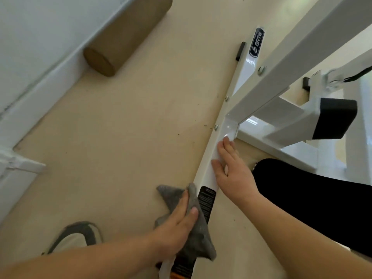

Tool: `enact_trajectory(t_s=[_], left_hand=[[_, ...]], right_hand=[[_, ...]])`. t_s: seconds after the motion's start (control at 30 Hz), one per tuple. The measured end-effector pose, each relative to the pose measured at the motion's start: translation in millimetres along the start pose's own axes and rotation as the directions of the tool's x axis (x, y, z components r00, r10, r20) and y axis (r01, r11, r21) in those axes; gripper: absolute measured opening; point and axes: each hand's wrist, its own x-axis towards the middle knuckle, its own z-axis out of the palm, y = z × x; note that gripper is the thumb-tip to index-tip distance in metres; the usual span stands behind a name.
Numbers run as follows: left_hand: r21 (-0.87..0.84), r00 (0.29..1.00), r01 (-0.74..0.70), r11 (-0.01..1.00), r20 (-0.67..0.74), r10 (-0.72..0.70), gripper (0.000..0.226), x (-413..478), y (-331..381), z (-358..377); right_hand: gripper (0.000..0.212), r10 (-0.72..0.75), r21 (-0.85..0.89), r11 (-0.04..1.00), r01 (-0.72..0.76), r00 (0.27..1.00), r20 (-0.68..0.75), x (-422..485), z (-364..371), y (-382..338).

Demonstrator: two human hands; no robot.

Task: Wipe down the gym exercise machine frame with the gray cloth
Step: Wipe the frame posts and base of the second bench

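Fingers [182, 204] of the left hand [175, 224] are stretched out nearly straight and pressed flat on the gray cloth [199, 238]; nothing is clenched, though a fold of the cloth is raised between forefinger and thumb.

At the far left a white skirting board [40, 93] is seen running along the beige floor [130, 137]. Near the lower left edge a gray-rimmed slipper [80, 232] is partly shown above the left forearm. A brown padded roller [128, 31] is laid on the floor against the skirting, well apart from both hands.

Next, the cloth is held by the left hand against the near end of the white machine frame [205, 176], a long bar lying on the floor and slanted up to the right. A black printed label [206, 200] on the bar is touched by the cloth's edge.

Just beyond the label the right hand [235, 174] is rested on the same bar, its fingers [227, 150] straight and laid along the top, the thumb spread on the side face; nothing is gripped.

Farther up the bar an oval logo sticker [256, 42] is fixed near its far end. To the right, a slanted white beam is bolted to the bar, and a tube with a black end cap [335, 121] is seen beside it. Below that, a black-clad leg [312, 198] is bent beside the right forearm.
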Motion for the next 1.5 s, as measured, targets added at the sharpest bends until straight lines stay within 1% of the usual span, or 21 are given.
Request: enact_trajectory(t_s=[0.07,0.13,0.17,0.27,0.4,0.53,0.67,0.73,0.87,0.97,1.03,1.1,1.17,1.2,1.23,1.27,1.3,1.33,1.4,1.47,1.5], left_hand=[[-0.076,0.999,-0.029,0.997,-0.018,0.028,0.063,29,39,-7],[-0.116,0.996,-0.086,0.989,-0.039,0.082,0.063,56,68,-8],[-0.1,0.994,-0.1,0.99,-0.055,0.095,0.062,65,73,-6],[-0.112,0.989,-0.13,0.985,-0.085,0.121,0.061,70,63,-1],[-0.132,0.986,-0.136,0.982,-0.114,0.121,0.062,65,48,3],[-0.105,0.992,-0.12,0.987,-0.042,0.117,0.062,107,91,-18],[-0.018,0.99,-0.136,0.991,-0.035,0.135,0.065,157,143,-35],[0.004,0.982,-0.176,0.984,-0.07,0.176,0.065,161,143,-28],[-0.054,0.96,-0.275,0.96,-0.076,0.271,0.066,142,113,-15],[0.033,0.964,-0.26,0.965,-0.045,0.261,0.07,122,80,-12],[0.133,0.967,-0.25,0.959,-0.021,0.255,0.072,111,64,-14],[0.225,0.977,-0.211,0.951,0.012,0.214,0.07,105,61,-22],[0.213,0.986,-0.159,0.964,-0.022,0.167,0.053,103,78,-34],[0.173,0.987,-0.144,0.974,-0.052,0.155,0.043,103,94,-39],[0.134,0.982,-0.147,0.98,-0.098,0.161,0.04,103,114,-41],[0.097,0.972,-0.179,0.979,-0.137,0.192,0.04,103,138,-43],[0.056,0.956,-0.235,0.97,-0.164,0.241,0.042,105,163,-43],[-0.014,0.94,-0.302,0.953,-0.168,0.295,0.044,107,188,-42],[-0.189,0.912,-0.411,0.892,-0.097,0.399,0.046,108,233,-38],[-0.269,0.893,-0.436,0.859,-0.016,0.449,0.051,109,257,-32],[-0.287,0.897,-0.418,0.862,0.019,0.441,0.055,110,260,-28]], right_hand=[[0.054,-0.013,-0.018,1.0,0.013,1.0,-0.01,1,-8,7],[0.055,-0.08,-0.163,0.984,0.077,0.997,-0.015,4,-15,16],[0.057,-0.069,-0.183,0.981,0.064,0.997,-0.018,8,-18,19],[0.06,0.045,-0.059,0.997,-0.043,0.998,0.04,19,-20,20],[0.051,0.081,-0.006,0.997,-0.08,0.995,0.054,23,-26,27],[0.047,0.081,-0.076,0.994,-0.074,0.993,0.086,25,-34,29],[0.053,0.125,0.0,0.992,-0.126,0.983,0.134,27,-42,22],[0.059,0.142,0.008,0.989,-0.145,0.978,0.155,27,-46,20],[0.066,0.153,-0.02,0.988,-0.152,0.977,0.149,25,-49,17],[0.065,0.148,-0.081,0.987,-0.135,0.972,0.18,24,-51,19],[0.063,0.14,-0.05,0.99,-0.133,0.968,0.207,24,-54,17],[0.054,0.173,0.073,0.98,-0.184,0.976,0.132,26,-61,10],[0.043,0.21,0.106,0.973,-0.205,0.977,-0.037,29,-76,0],[0.041,0.186,0.048,0.982,-0.182,0.975,-0.119,30,-85,-7],[0.039,0.111,-0.048,0.991,-0.122,0.975,-0.19,29,-94,-17],[0.038,-0.013,-0.15,0.988,-0.026,0.966,-0.257,28,-104,-28],[0.037,-0.161,-0.234,0.968,0.087,0.934,-0.32,28,-115,-40],[0.036,-0.307,-0.301,0.933,0.197,0.872,-0.381,29,-125,-52],[0.039,-0.526,-0.431,0.839,0.333,0.702,-0.48,37,-146,-74],[0.053,-0.58,-0.548,0.797,0.254,0.576,-0.576,46,-164,-92],[0.062,-0.558,-0.573,0.802,0.166,0.548,-0.623,51,-171,-95]])
